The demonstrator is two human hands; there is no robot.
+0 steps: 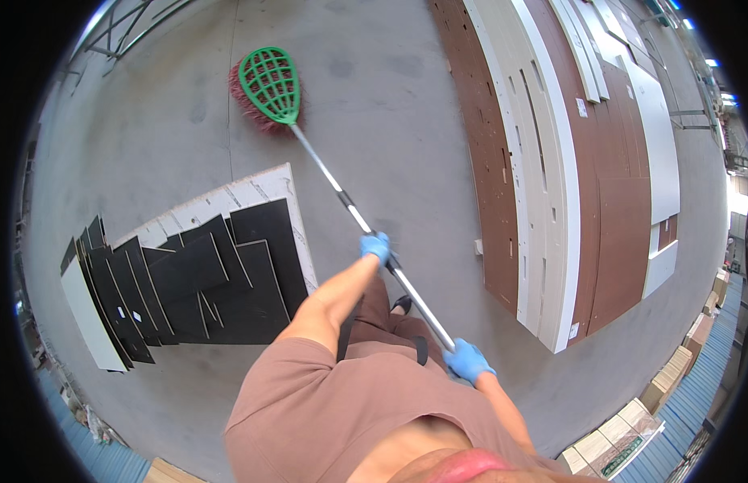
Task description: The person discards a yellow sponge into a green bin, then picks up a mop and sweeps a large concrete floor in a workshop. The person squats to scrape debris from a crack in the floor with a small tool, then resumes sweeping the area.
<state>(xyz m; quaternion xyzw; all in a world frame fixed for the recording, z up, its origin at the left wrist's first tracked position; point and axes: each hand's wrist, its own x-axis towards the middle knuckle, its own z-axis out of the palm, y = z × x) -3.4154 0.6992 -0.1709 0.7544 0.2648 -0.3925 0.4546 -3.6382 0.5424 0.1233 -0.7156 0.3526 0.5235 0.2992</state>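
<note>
A dust mop [325, 169] with a long silver telescopic pole runs slantwise across the view. Its head [269, 83] is a green plastic grid over a reddish fringe and lies against the grey floor, far and left of centre. In a blue glove, my left hand [375, 247] is closed round the middle of the pole, by a dark joint. My right hand [469, 361], also gloved in blue, wraps the near end of the pole close to my body.
Black panels [213, 282] lie overlapping on a white board [301, 233] at left. Long stacks of brown boards [615, 249] and white boards [555, 241] stretch along the right. Bundled packages [611, 443] line a blue strip at lower right. A metal frame [120, 36] stands far left.
</note>
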